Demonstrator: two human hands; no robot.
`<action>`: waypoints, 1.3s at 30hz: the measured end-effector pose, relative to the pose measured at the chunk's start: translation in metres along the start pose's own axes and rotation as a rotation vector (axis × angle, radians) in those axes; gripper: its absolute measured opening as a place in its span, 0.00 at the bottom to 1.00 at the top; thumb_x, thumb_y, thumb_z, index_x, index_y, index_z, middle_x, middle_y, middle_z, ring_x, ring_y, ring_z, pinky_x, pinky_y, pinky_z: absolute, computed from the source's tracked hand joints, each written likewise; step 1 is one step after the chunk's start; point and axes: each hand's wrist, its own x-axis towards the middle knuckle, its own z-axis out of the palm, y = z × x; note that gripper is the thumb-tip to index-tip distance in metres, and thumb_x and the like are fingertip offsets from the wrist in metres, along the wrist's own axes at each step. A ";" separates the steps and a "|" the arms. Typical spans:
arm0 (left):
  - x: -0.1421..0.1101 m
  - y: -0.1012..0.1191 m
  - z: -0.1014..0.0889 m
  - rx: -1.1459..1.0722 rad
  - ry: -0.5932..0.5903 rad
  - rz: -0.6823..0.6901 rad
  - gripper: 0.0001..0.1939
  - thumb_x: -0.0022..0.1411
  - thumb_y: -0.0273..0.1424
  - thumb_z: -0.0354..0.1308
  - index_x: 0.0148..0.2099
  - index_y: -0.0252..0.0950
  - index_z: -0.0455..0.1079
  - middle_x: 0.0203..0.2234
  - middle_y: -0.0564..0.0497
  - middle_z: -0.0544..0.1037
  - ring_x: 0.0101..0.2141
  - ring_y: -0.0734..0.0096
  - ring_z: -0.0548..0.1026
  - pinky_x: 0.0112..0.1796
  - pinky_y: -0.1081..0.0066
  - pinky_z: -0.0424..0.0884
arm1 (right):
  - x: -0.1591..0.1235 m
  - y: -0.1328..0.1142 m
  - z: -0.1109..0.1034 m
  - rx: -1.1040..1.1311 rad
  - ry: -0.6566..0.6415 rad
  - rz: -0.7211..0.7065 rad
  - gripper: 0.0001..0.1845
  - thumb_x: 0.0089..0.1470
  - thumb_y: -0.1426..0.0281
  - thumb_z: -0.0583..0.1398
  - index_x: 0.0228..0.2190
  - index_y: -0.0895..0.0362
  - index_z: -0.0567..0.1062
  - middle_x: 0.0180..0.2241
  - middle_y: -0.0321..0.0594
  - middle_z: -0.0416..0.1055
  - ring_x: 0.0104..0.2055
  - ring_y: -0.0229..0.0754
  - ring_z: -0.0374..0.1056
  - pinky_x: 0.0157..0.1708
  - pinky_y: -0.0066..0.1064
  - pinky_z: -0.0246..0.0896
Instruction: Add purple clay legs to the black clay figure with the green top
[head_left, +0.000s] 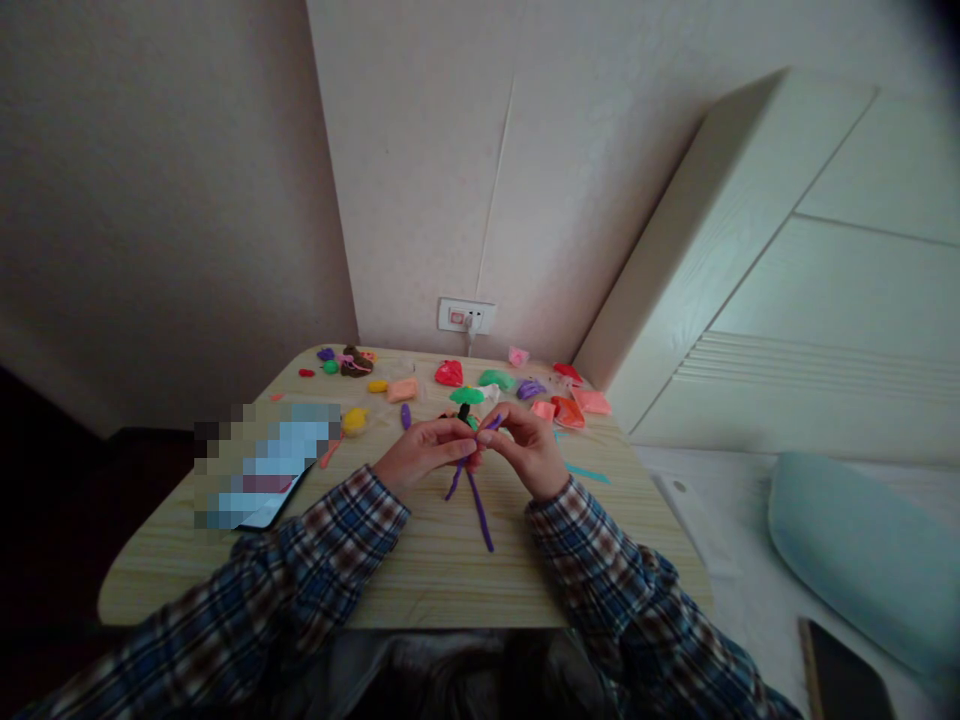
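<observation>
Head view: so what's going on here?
A person's right hand pinches a thin purple clay-like strand over a pale wood-grain table. The left hand meets it at the fingertips; exactly what it grips is hidden. A green clay-like disc shows just beyond, and a straight purple clay-like strip extends below both hands.

No text, label, brand or number can be read anywhere. The screen of the tablet (279, 470) is blurred into coloured blocks; any print on the wall socket (449, 315) or the colourful packets (592, 401) across the desk (442, 600) is too small to tell.
</observation>
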 end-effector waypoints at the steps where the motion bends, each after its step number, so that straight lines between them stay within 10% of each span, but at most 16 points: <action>1: 0.000 0.000 0.000 -0.004 -0.005 -0.007 0.16 0.46 0.39 0.64 0.30 0.30 0.70 0.22 0.53 0.73 0.26 0.75 0.70 0.31 0.73 0.64 | 0.000 0.000 0.000 -0.005 -0.002 0.002 0.12 0.47 0.61 0.61 0.23 0.57 0.69 0.22 0.33 0.65 0.27 0.35 0.62 0.31 0.29 0.58; 39: -0.001 0.000 0.000 -0.054 -0.021 -0.039 0.15 0.47 0.38 0.64 0.30 0.30 0.68 0.21 0.53 0.72 0.26 0.76 0.70 0.31 0.73 0.65 | -0.001 0.000 -0.001 0.148 0.027 0.039 0.10 0.45 0.62 0.63 0.26 0.56 0.71 0.25 0.34 0.67 0.29 0.35 0.63 0.32 0.29 0.59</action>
